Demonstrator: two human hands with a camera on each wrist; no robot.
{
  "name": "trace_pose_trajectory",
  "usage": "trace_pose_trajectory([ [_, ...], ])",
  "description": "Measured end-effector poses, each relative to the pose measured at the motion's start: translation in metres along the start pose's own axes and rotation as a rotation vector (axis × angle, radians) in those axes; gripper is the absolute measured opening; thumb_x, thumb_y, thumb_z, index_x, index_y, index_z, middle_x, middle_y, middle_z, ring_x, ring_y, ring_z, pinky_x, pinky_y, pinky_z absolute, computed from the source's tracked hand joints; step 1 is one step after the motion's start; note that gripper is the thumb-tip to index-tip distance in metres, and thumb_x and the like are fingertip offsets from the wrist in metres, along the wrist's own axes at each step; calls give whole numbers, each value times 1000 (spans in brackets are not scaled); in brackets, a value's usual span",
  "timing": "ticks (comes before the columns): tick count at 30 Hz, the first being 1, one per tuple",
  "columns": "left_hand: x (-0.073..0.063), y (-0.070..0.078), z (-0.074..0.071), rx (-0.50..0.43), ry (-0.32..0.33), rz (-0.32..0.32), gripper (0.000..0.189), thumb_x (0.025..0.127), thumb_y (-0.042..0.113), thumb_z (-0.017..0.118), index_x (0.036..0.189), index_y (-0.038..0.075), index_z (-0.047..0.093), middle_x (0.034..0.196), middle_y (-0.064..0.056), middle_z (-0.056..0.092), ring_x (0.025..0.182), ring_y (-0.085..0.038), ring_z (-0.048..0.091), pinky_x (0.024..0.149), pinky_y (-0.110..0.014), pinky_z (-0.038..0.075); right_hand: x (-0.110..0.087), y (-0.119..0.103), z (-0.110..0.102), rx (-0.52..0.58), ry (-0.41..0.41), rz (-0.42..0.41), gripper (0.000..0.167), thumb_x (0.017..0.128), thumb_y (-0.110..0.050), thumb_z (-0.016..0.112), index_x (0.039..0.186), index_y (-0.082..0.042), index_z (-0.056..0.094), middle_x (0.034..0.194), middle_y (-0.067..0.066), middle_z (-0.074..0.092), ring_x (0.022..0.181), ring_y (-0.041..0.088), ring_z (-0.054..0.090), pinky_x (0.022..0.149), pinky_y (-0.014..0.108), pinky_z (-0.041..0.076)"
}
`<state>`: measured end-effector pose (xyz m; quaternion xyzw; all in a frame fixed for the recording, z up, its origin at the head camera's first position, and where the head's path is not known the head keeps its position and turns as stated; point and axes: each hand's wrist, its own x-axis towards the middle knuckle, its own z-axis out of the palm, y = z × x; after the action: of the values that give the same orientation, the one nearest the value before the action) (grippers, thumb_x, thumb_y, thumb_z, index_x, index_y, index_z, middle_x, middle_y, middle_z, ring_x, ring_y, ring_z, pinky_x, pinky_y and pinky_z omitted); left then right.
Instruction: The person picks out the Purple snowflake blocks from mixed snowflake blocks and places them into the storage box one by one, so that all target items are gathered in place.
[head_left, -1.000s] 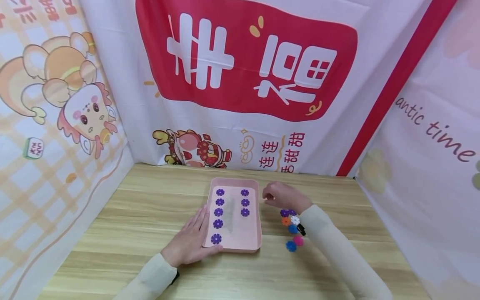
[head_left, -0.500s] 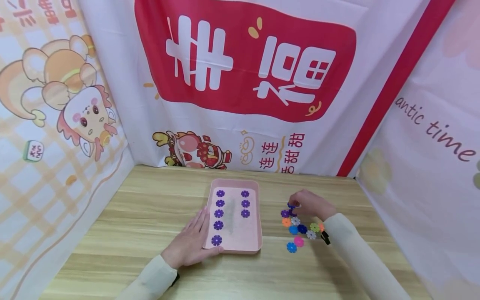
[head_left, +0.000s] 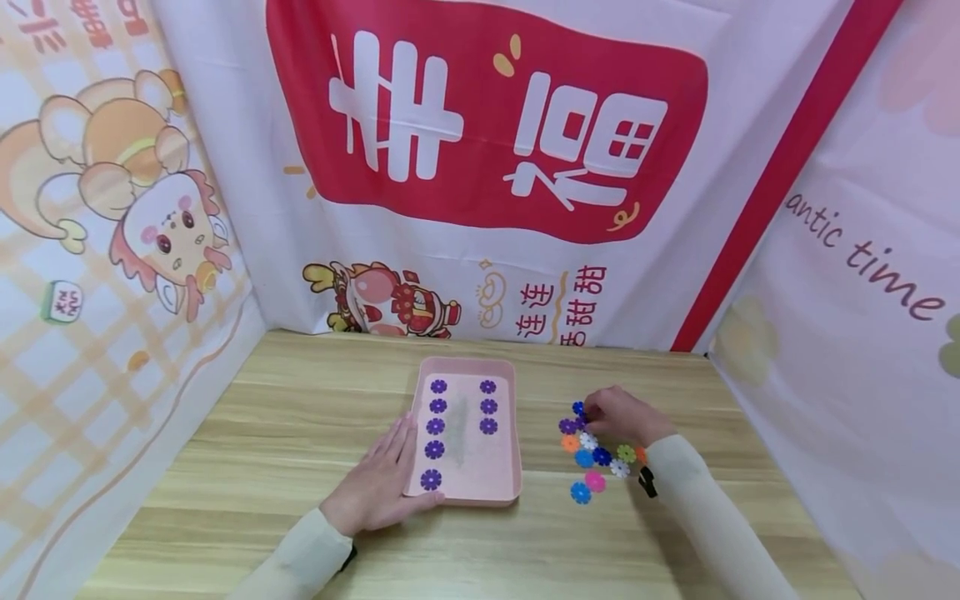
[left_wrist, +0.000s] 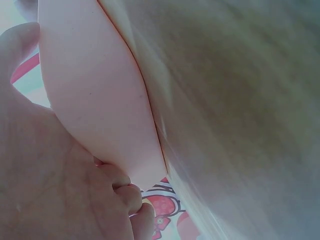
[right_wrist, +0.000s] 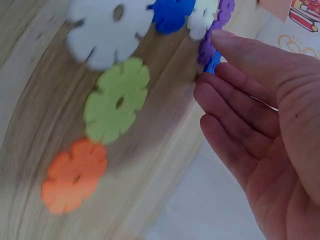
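Observation:
My left hand (head_left: pixel 378 483) rests against the near left corner of a pink tray (head_left: pixel 487 475), fingers straight along its left wall and thumb at the near wall. Purple flower-shaped plastic discs (head_left: pixel 435 427) lie in the tray in two columns, a longer one at left and three at right. To the right of the tray, my right hand (head_left: pixel 622 415) is over a loose group of discs, thumb and fingertips at a purple disc (right_wrist: pixel 205 51), pinching it. A second purple disc (head_left: pixel 567 426) and a blue disc (head_left: pixel 578 407) lie close by the fingertips.
Below the right hand lie orange (head_left: pixel 570 443), white (head_left: pixel 619 467), green (head_left: pixel 626 453), pink (head_left: pixel 595 482) and blue discs (head_left: pixel 581 493) on the wooden table (head_left: pixel 300 417). Printed cloths (head_left: pixel 487 275) hang around the table's back and sides.
My right hand has moved right from beside the tray's far right side to the loose discs, and its fingertips have come onto a purple disc. The left hand stays on the tray.

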<state>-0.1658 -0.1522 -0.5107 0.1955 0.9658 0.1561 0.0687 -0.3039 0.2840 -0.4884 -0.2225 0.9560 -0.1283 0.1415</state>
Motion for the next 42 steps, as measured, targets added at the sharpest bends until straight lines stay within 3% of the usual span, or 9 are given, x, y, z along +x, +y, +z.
trace_pose_trajectory([
  [10, -2, -1, 4, -12, -2, -4, 118, 94, 79, 53, 168, -3, 10, 178, -20, 3, 166, -39, 8, 135, -56, 19, 11, -7, 5, 65, -38, 90, 23, 92, -21, 84, 113, -14, 77, 105, -1, 74, 93, 15, 64, 95, 44, 63],
  [18, -3, -1, 2, -16, -2, -8, 118, 94, 79, 54, 168, -3, 10, 178, -20, 4, 166, -39, 9, 135, -56, 19, 19, -4, 3, 198, -63, 196, 25, 90, -20, 86, 112, -17, 75, 104, -1, 72, 95, 18, 65, 99, 44, 61],
  [31, -4, -3, 0, 1, 5, -13, 119, 94, 81, 52, 168, -2, 9, 178, -20, 4, 166, -38, 10, 135, -56, 19, 24, -5, -1, 145, -56, 98, 15, 89, -17, 86, 98, -17, 75, 92, -3, 70, 87, 17, 63, 88, 35, 61],
  [37, -2, -1, 2, 9, 13, 9, 117, 95, 77, 55, 167, -4, 11, 178, -21, 4, 166, -39, 10, 135, -55, 19, 17, 1, -3, 106, -48, 40, 5, 94, -15, 80, 93, -15, 75, 88, -2, 72, 81, 15, 62, 84, 35, 61],
  [42, -3, -2, 1, -1, 6, 2, 116, 95, 76, 56, 167, -4, 11, 178, -22, 5, 166, -40, 10, 135, -55, 19, 15, 5, -4, 69, -39, 10, 8, 99, -14, 75, 92, -17, 76, 89, -3, 74, 82, 12, 63, 87, 36, 63],
])
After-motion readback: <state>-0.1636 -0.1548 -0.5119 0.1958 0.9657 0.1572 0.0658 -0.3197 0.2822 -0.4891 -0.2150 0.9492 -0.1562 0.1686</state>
